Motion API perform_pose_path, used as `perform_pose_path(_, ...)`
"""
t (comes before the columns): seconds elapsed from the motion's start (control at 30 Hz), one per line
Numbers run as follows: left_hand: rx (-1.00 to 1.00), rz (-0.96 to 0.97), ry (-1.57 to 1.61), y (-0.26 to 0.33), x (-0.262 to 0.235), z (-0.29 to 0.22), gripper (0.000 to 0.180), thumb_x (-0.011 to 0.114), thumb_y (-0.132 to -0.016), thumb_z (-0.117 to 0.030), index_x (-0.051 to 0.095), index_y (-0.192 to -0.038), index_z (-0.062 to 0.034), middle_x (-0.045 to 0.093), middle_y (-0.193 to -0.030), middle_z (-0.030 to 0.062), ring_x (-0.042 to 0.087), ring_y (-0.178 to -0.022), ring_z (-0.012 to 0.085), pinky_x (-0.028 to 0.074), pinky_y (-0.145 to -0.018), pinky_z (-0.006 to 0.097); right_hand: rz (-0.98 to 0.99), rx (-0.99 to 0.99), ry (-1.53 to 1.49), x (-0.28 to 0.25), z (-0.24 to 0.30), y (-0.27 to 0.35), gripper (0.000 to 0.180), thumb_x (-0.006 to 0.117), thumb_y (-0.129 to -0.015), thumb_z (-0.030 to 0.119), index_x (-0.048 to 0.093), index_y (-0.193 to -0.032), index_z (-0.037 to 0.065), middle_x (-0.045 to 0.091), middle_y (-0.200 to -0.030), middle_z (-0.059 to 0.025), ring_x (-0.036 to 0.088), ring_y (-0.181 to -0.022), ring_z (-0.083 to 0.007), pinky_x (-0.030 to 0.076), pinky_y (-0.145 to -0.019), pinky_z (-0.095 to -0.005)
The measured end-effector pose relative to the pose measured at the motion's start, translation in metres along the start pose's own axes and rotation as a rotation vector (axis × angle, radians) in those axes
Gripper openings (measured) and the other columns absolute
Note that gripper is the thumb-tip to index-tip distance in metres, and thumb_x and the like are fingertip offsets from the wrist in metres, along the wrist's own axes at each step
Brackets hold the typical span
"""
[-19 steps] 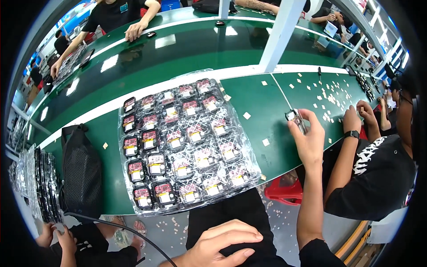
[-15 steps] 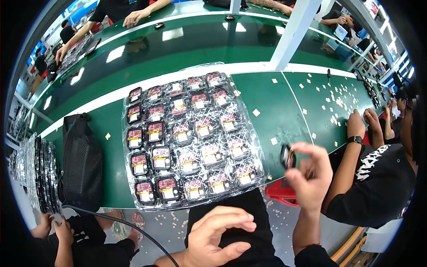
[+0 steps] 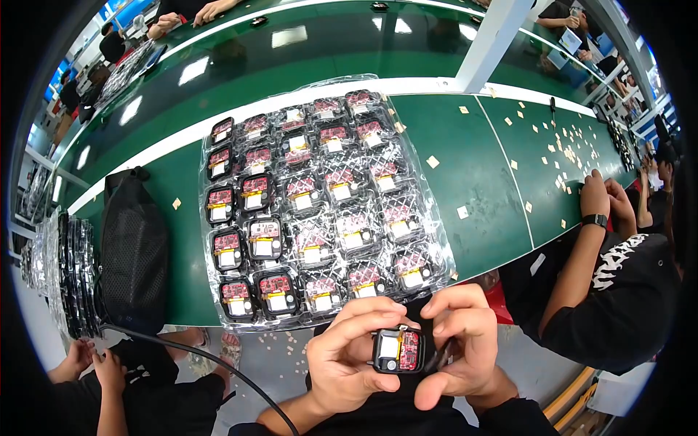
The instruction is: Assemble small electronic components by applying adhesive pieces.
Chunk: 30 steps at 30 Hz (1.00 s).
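Observation:
In front of my body, my left hand point(image 3: 347, 356) pinches a small black square electronics case point(image 3: 399, 350), thumb below and fingers above. Its open face shows a red circuit board, a silvery-white block and a yellow strip. My right hand point(image 3: 465, 349) is close against the case's right side, fingers curled; something dark and blurred lies between its thumb and fingers, too unclear to name. Just beyond both hands, a clear plastic tray point(image 3: 445, 251) carries rows of similar cases, some seated in pockets with a crisscross pattern over them.
A black mesh bag point(image 3: 134, 254) stands left of the tray, beside a stack of clear trays point(image 3: 69, 272). A black cable point(image 3: 218, 360) crosses at lower left. Small pale squares point(image 3: 571, 152) litter the green table point(image 3: 483, 174). A co-worker point(image 3: 603, 291) sits at right; a white post point(image 3: 491, 47) rises behind.
My right hand has come leftward and down to meet my left hand. The case my right hand carried at the right is gone from there; a case is now in my left hand, formerly empty.

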<state>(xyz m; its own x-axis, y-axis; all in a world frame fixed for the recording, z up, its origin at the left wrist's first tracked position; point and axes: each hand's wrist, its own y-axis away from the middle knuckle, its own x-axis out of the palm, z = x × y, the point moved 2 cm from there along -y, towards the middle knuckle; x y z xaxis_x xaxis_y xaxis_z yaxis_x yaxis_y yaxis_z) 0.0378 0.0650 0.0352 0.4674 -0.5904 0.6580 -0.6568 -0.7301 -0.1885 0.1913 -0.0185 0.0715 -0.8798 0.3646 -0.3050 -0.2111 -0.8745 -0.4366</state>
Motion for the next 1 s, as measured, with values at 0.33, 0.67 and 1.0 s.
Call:
perform_pose_path(0.33,0.063,-0.088,-0.005,-0.001,-0.003,0.001,0.065,0.086,-0.082,-0.016,0.054,-0.132,0.0098,0.051,-0.131,0.0197,0.060,-0.126,0.0369,0.050,-0.109,0.046,0.042,-0.144,0.438,-0.005,0.003,-0.015,0.036,0.079,-0.071,-0.004,0.072,-0.106,0.000,0.066,-0.092,-0.0084,0.062,-0.061,-0.0166,0.050,-0.052,-0.0260)
perform_pose_path(0.67,0.065,-0.113,-0.175,0.000,-0.001,-0.003,0.070,0.087,-0.078,-0.027,0.056,-0.130,0.0068,0.053,-0.126,0.0174,0.064,-0.117,0.0354,0.052,-0.103,0.046,-0.013,-0.321,0.666,-0.007,0.005,-0.005,0.024,0.077,-0.078,0.002,0.075,-0.102,0.001,0.073,-0.090,-0.0083,0.061,-0.058,-0.0127,0.043,-0.048,-0.0249)
perform_pose_path(1.0,0.040,-0.030,-0.084,0.000,0.000,-0.005,0.063,0.085,-0.081,-0.006,0.054,-0.134,0.0106,0.049,-0.134,0.0186,0.058,-0.127,0.0355,0.049,-0.109,0.046,-0.016,-0.312,0.648,-0.006,0.006,-0.007,0.027,0.083,-0.075,0.005,0.075,-0.101,0.001,0.073,-0.088,-0.0080,0.059,-0.055,-0.0133,0.042,-0.046,-0.0263)
